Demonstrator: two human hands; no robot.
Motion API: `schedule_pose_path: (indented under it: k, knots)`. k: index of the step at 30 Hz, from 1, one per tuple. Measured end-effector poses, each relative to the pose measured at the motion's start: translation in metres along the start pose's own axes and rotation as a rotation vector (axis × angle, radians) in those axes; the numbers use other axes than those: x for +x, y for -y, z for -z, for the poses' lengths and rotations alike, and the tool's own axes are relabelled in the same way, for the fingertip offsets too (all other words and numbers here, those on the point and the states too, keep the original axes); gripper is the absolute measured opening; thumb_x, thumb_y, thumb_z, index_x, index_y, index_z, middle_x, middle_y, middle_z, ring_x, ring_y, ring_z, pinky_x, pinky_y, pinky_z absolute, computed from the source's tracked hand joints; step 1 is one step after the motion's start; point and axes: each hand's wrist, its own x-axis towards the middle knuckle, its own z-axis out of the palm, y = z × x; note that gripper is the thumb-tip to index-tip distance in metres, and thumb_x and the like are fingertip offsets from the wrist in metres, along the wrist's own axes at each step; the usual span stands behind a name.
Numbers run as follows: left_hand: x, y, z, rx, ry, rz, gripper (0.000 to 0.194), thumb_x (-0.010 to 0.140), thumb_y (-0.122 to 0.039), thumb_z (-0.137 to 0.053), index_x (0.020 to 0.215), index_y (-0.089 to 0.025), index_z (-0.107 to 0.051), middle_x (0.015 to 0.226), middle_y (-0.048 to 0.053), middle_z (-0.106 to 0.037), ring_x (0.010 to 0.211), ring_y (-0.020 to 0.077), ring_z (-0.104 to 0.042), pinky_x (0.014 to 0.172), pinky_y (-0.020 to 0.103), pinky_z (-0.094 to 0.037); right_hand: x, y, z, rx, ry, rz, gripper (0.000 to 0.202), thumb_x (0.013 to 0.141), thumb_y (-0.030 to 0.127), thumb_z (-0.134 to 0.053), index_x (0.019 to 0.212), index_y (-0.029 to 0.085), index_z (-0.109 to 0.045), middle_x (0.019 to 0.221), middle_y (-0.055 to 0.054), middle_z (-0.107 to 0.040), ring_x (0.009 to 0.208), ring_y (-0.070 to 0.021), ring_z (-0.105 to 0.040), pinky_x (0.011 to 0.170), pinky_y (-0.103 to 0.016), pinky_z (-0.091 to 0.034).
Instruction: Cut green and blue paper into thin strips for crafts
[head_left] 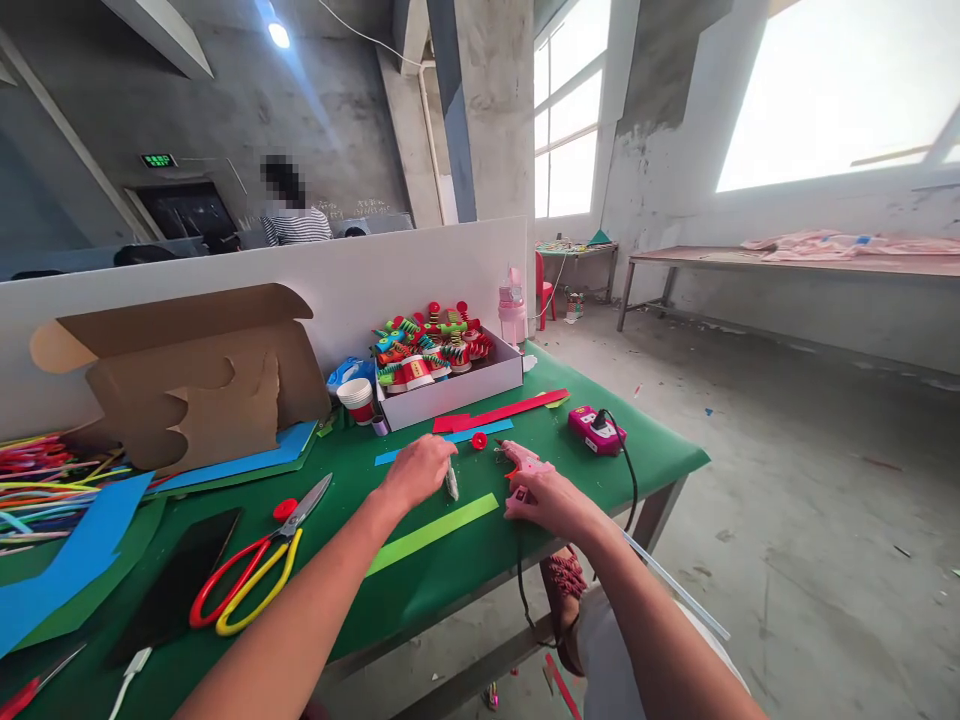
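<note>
- Right hand point(553, 497): closed round a pink hot glue gun point(531, 462), fingers wrapped on the handle.
- Glue gun: pale pink body, orange-red trigger, dark nozzle tip aimed left and away from the person. Sits just above the green tabletop point(442, 615), near its front edge.
- Left hand point(421, 472): fingers curled in, nearly closed. Small whitish crumpled piece point(452, 484) right at the fingertips; can't tell from here if pinched or only touching.
- Red disc point(479, 440) between the hands; lime paper strip point(450, 528) nearer the person, lying flat.
- Magenta power box point(592, 431) right of the gun: black plug in, pale markings, too small to read.
- White carton tray point(457, 392): heaped red cup crafts with coiled green arms; cup print illegible.
- Far wall: green lit sign point(157, 160), lower line looks like EXIT. Handwriting on the concrete: unreadable.
</note>
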Motion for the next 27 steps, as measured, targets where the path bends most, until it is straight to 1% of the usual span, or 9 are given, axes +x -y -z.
schedule_pose_path:
  k: [3, 5, 9, 13, 16, 19, 21, 24, 27]
  knots:
    - [0.033, 0.013, 0.004, -0.018, 0.011, 0.075, 0.024, 0.094, -0.019, -0.049, 0.103, -0.021, -0.071, 0.107, 0.009, -0.07, 0.106, 0.0226, -0.063, 0.093, 0.035, -0.051, 0.004, -0.005, 0.005, -0.036, -0.003, -0.047, 0.005, 0.081, 0.018, -0.071, 0.085, 0.019, -0.069, 0.092, -0.008, -0.071, 0.08, -0.021, -0.063, 0.067, -0.03, -0.041]
    - [0.057, 0.019, 0.001, -0.028, 0.046, 0.131, 0.02, 0.096, -0.028, -0.054, 0.108, -0.02, -0.067, 0.113, 0.009, -0.067, 0.104, 0.0214, -0.063, 0.092, 0.038, -0.052, 0.007, -0.006, 0.008, -0.052, 0.003, -0.061, 0.008, 0.079, 0.017, -0.072, 0.087, 0.019, -0.069, 0.085, -0.006, -0.07, 0.076, -0.0195, -0.061, 0.064, -0.029, -0.037]
    - [0.093, 0.021, -0.015, -0.064, 0.112, 0.221, 0.034, 0.094, -0.037, -0.059, 0.122, -0.019, -0.059, 0.125, 0.009, -0.06, 0.105, 0.0215, -0.062, 0.089, 0.043, -0.055, 0.008, -0.003, 0.008, -0.082, -0.002, -0.093, 0.008, 0.078, 0.017, -0.074, 0.085, 0.019, -0.07, 0.078, -0.004, -0.067, 0.072, -0.0186, -0.058, 0.06, -0.028, -0.033]
    - [0.111, 0.018, -0.029, -0.13, 0.139, 0.268, 0.035, 0.093, -0.037, -0.06, 0.124, -0.018, -0.058, 0.125, 0.01, -0.06, 0.106, 0.0226, -0.062, 0.089, 0.044, -0.055, 0.005, 0.0, 0.006, -0.077, -0.025, -0.104, 0.007, 0.078, 0.017, -0.073, 0.084, 0.02, -0.07, 0.074, -0.003, -0.066, 0.07, -0.0185, -0.057, 0.057, -0.027, -0.031]
    - [0.115, 0.016, -0.029, -0.198, 0.121, 0.279, 0.035, 0.094, -0.037, -0.06, 0.124, -0.018, -0.058, 0.125, 0.009, -0.06, 0.106, 0.0226, -0.062, 0.088, 0.043, -0.055, 0.002, 0.0, 0.006, -0.068, -0.025, -0.103, 0.006, 0.078, 0.018, -0.073, 0.083, 0.021, -0.071, 0.078, -0.004, -0.068, 0.072, -0.0192, -0.06, 0.058, -0.027, -0.034]
    - [0.106, 0.018, -0.016, -0.261, 0.047, 0.285, 0.032, 0.094, -0.037, -0.059, 0.119, -0.017, -0.06, 0.121, 0.009, -0.062, 0.102, 0.0211, -0.063, 0.087, 0.043, -0.055, 0.0, 0.0, 0.008, -0.052, -0.062, -0.117, 0.014, 0.077, 0.025, -0.075, 0.091, 0.024, -0.073, 0.081, -0.005, -0.07, 0.074, -0.0207, -0.062, 0.059, -0.028, -0.037]
    - [0.088, 0.021, -0.003, -0.303, -0.028, 0.287, 0.024, 0.094, -0.036, -0.058, 0.104, -0.016, -0.066, 0.105, 0.006, -0.068, 0.095, 0.0198, -0.065, 0.084, 0.038, -0.054, 0.001, 0.001, 0.009, -0.004, -0.126, -0.124, 0.021, 0.076, 0.031, -0.076, 0.096, 0.027, -0.074, 0.076, -0.003, -0.07, 0.074, -0.0215, -0.063, 0.06, -0.028, -0.039]
    - [0.042, 0.025, 0.018, -0.391, -0.133, 0.277, 0.026, 0.092, -0.034, -0.05, 0.082, -0.018, -0.068, 0.077, 0.002, -0.07, 0.08, 0.0184, -0.066, 0.074, 0.028, -0.051, 0.007, 0.01, 0.006, 0.228, -0.245, -0.076, 0.015, 0.082, 0.039, -0.067, 0.085, 0.025, -0.073, 0.058, 0.001, -0.063, 0.069, -0.0204, -0.064, 0.058, -0.028, -0.043]
    - [-0.018, 0.022, 0.029, -0.5, -0.194, 0.259, 0.033, 0.09, -0.041, -0.044, 0.08, -0.018, -0.066, 0.07, 0.001, -0.069, 0.072, 0.0168, -0.064, 0.068, 0.026, -0.049, 0.019, 0.03, -0.008, 0.587, -0.348, -0.009, 0.027, 0.082, 0.048, -0.062, 0.077, 0.023, -0.07, 0.057, 0.002, -0.06, 0.057, -0.0172, -0.06, 0.052, -0.027, -0.045]
